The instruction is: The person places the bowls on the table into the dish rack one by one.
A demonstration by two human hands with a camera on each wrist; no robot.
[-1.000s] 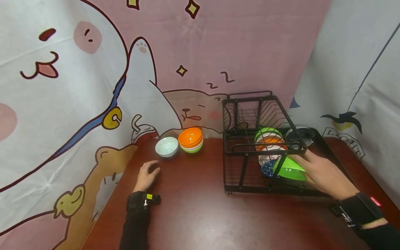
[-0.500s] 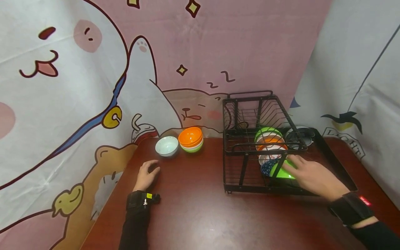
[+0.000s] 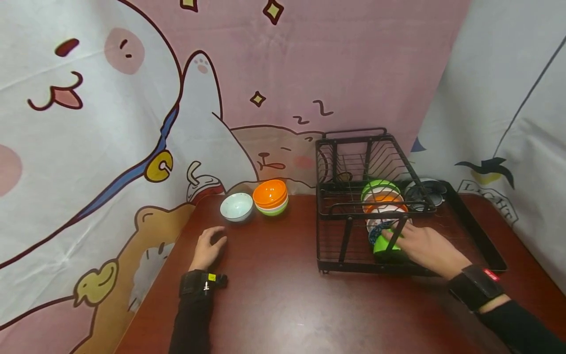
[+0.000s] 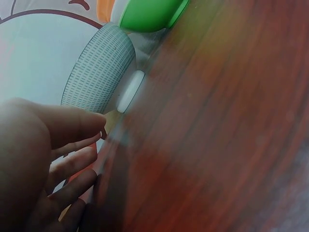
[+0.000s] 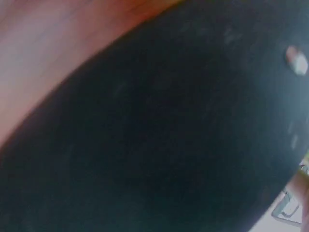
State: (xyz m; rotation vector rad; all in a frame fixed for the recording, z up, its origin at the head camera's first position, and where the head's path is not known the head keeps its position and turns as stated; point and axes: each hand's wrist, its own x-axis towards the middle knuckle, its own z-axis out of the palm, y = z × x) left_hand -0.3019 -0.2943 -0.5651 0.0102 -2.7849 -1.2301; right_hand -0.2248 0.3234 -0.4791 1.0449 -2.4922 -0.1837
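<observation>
My right hand (image 3: 431, 250) reaches into the lower tier of a black wire dish rack (image 3: 342, 268) and grips a green bowl (image 3: 385, 244) standing on its side. Just behind that bowl is a blue-patterned bowl (image 3: 377, 231), ahead of a row of white, orange (image 3: 383, 198) and green bowls. A dark blurred surface fills most of the right wrist view, so the grip cannot be seen there. My left hand (image 3: 208, 248) rests on the table with loosely bent fingers, holding nothing. Near its fingertips stands a pale patterned bowl (image 4: 99, 67), apart from the hand.
Beside the pale bowl, orange bowls (image 3: 269, 193) are stacked on white and green ones. A dark glassy container (image 3: 424, 193) lies at the rack's back right, in the black tray (image 3: 479, 231). The rack's upper basket and posts stand over the bowls. A printed cloth hangs behind the table.
My right hand has moved left and inward with the green bowl, which now stands more upright on its side against the blue-patterned one. The left hand has stayed still.
</observation>
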